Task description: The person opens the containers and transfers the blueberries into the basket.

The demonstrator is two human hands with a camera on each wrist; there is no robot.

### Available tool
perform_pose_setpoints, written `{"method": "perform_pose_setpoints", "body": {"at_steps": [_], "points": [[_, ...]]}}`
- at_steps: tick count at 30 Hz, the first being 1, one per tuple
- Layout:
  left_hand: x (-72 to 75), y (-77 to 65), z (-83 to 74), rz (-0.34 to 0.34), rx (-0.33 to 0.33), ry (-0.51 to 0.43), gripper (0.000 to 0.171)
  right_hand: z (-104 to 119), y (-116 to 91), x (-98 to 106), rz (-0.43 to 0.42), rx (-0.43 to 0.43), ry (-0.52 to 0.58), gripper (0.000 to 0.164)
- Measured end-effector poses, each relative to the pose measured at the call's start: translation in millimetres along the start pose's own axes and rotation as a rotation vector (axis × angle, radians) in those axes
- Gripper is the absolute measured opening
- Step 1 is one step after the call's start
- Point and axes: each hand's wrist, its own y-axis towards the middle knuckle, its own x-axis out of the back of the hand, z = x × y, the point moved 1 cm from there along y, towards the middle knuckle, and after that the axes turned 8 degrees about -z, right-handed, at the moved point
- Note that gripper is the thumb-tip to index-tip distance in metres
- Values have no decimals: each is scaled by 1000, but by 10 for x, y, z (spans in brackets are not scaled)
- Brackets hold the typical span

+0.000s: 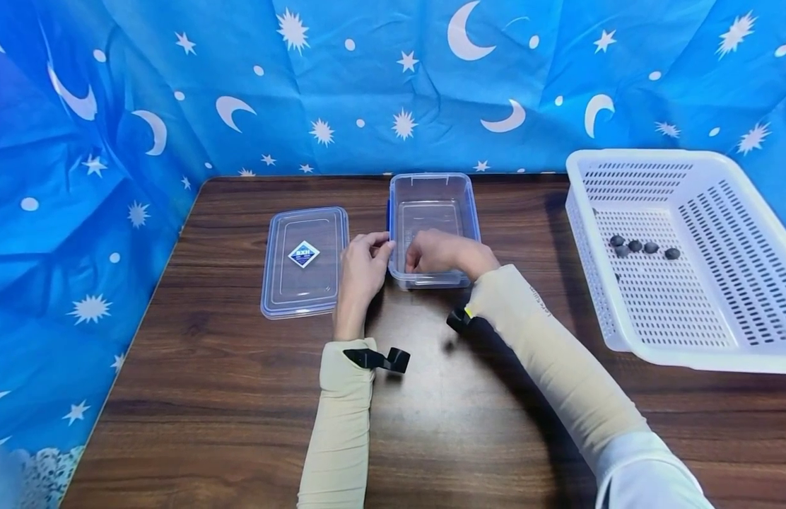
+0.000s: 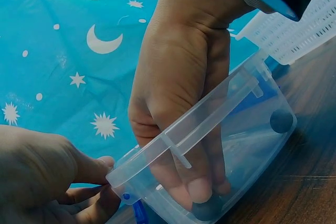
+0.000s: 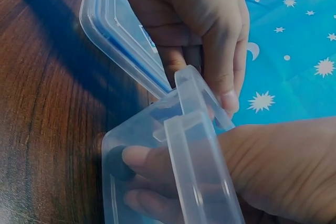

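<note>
A clear plastic food container (image 1: 431, 178) with a blue clip on its left side stands uncovered on the table. My right hand (image 1: 440, 251) reaches down inside it; in the left wrist view its thumb and fingers hold a dark ball (image 2: 207, 211) low against the wall. A second dark ball (image 2: 281, 121) shows through the wall, farther along the container. At the left side, my left hand (image 1: 364, 268) pinches the container's rim between thumb and fingers. The container's lid (image 1: 304, 290), with a diamond-shaped label, lies flat just left of that hand.
A white perforated basket (image 1: 685, 350) stands on the right, with several dark balls (image 1: 650, 247) on its bottom. The brown wooden table (image 1: 208, 396) ends at a blue curtain (image 1: 367, 85) with moons and stars behind and to the left.
</note>
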Motion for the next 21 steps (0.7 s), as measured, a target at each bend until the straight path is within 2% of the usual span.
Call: {"method": "perform_pose_setpoints", "body": {"at_steps": [5,9,13,21], "points": [[1,-1,-1,1,10,-1,25,12,-8,-4,-8,-22,19,17],[-4,-12,1,4,21,-5,25,-12,-28,-6,-25,6,13,15],[-10,-10,1,2,25,-12,25,-46,-79,41,-78,49,35,9],[-17,3,10,-7,10,-15,25,-107,-235,204,-200,41,157,12]]}}
